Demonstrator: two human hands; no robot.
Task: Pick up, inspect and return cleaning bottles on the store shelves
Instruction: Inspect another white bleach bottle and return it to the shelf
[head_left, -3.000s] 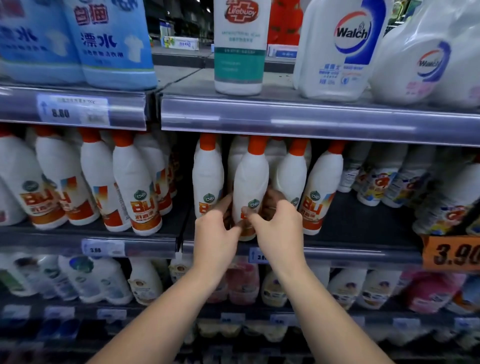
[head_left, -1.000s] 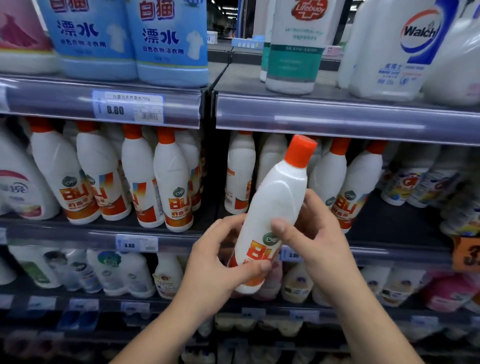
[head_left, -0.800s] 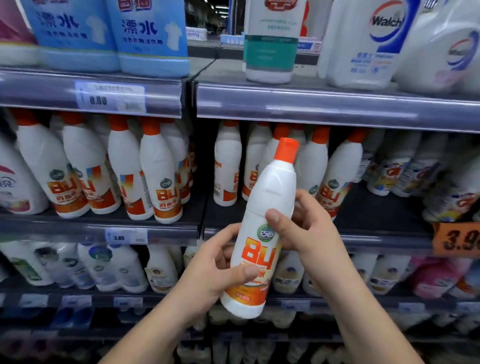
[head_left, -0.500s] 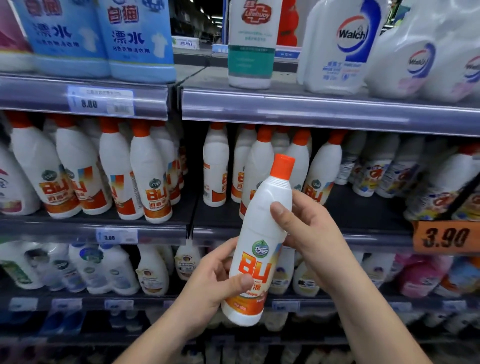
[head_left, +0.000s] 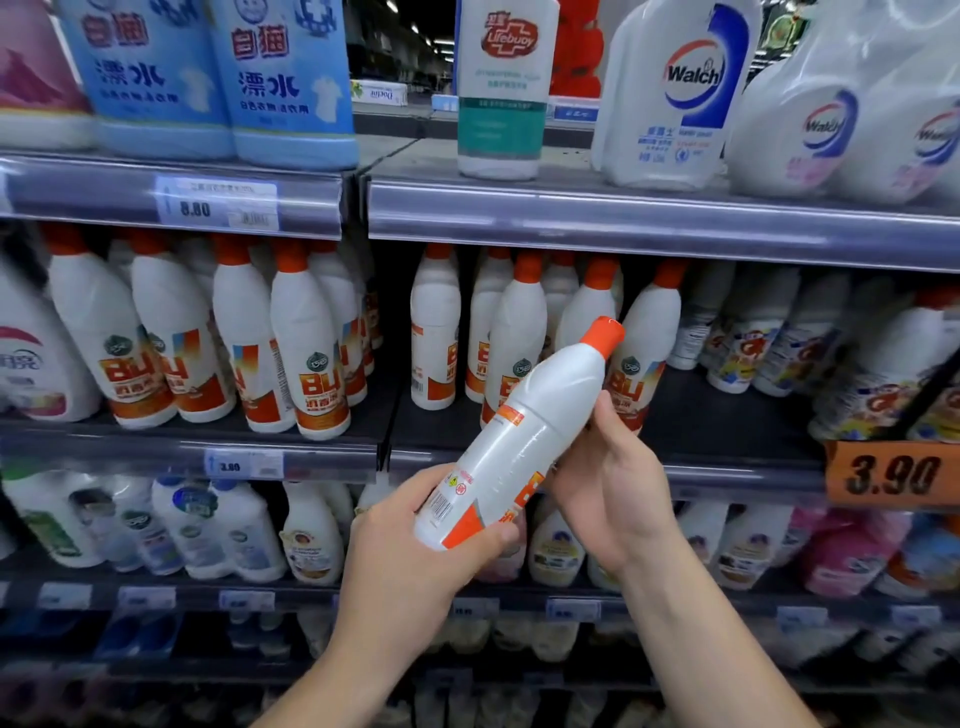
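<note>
Tilted since half a second ago, the white plastic orange-capped bottle (head_left: 524, 441) is clasped at its base by the left hand (head_left: 415, 545), mid-body by the right hand (head_left: 608, 483), its long axis pointing up-right toward the shelf.

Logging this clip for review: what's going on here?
A person stands at store shelves holding a white bottle with an orange cap in both hands. The left hand grips its base, the right hand steadies its middle. The bottle is tilted, cap up and to the right, with the barcode side facing the camera. Matching bottles stand on the middle shelf behind.
</note>
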